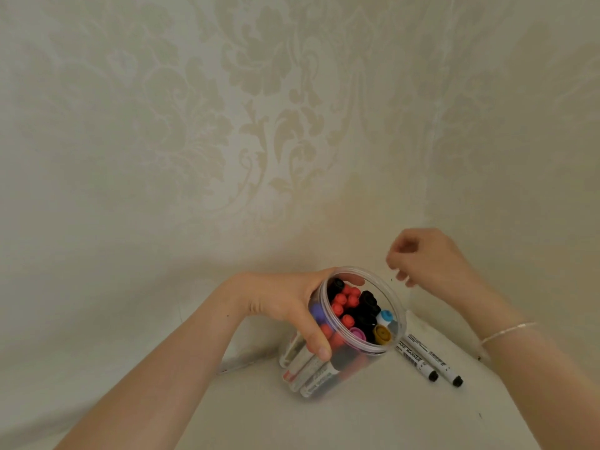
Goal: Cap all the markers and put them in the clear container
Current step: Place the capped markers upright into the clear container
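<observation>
The left hand [285, 306] is gripping the clear container [357, 323], fingers and thumb curled round its wall, tilting its mouth toward the right; capped markers [349, 302] are packing it. Just right of it, two black-capped markers [428, 358] are lying side by side on the pale cloth [357, 423], long axes running away from the container, upper ends hiding behind its rim. The right hand [422, 258] is hovering above, nearer to them, fingers loosely curled, holding nothing that can be made out
</observation>
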A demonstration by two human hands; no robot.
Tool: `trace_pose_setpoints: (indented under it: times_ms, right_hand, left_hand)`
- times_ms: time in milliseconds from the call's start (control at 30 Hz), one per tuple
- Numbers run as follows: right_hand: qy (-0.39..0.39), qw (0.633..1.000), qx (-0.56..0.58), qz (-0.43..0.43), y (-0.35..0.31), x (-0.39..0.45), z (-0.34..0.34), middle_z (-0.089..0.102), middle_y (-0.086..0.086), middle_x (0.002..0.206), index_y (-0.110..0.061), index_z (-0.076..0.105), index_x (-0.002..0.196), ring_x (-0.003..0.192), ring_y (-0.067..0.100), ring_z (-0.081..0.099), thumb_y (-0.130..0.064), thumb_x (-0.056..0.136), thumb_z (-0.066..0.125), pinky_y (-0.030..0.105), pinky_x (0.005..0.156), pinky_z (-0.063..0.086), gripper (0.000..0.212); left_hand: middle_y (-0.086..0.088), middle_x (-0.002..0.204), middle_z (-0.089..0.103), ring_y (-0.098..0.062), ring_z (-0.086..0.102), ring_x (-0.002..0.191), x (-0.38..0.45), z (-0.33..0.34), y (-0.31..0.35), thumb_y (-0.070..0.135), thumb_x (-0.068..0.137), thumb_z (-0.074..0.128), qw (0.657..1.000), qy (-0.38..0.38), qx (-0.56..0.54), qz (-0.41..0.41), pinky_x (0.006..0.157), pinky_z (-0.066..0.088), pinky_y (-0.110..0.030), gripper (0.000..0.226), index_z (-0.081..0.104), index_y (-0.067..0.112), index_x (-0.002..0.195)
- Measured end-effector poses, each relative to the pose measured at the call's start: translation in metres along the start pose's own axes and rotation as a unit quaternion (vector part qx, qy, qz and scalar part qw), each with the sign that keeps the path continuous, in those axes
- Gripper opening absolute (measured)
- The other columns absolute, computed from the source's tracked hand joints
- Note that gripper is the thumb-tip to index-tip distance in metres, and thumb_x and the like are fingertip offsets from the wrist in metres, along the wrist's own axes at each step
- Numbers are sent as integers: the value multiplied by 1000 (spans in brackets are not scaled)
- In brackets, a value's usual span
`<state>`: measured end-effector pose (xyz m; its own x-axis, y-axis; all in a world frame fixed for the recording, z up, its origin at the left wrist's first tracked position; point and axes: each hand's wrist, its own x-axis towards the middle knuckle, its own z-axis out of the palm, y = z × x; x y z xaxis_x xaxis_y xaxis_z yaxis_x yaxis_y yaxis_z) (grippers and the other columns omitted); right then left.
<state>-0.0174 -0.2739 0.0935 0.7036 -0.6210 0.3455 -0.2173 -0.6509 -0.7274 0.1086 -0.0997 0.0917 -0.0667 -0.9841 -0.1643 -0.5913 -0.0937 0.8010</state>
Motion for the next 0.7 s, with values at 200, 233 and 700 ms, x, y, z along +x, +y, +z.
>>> trace_pose_setpoints:
  times_ms: [200,233,700]
  right_hand:
    - [-218,920,-317,76,77,6,58,64,10,106,-11,56,98,94,25,63,-19,90,55,31,79,53,12]
    - [-213,917,-326,81,81,2,65,63,10,111,-12,57,103,99,25,61,-21,91,53,31,83,51,16]
    - [-183,955,-183,146,116,9,99,49,17,134,1,44,131,121,32,49,-10,92,56,31,94,40,43]
  left_hand:
    - [6,128,58,-16,56,122,3,-1,-1,-19,69,74,1000,11,11,10,99,47,-26,87,36,18,138]
    - [7,127,58,-13,56,122,3,-1,-1,-19,69,73,1000,10,9,9,98,47,-24,87,36,18,138]
    - [3,130,56,-8,55,122,4,-2,-3,-19,68,74,1000,8,14,5,100,45,-22,89,34,19,139]
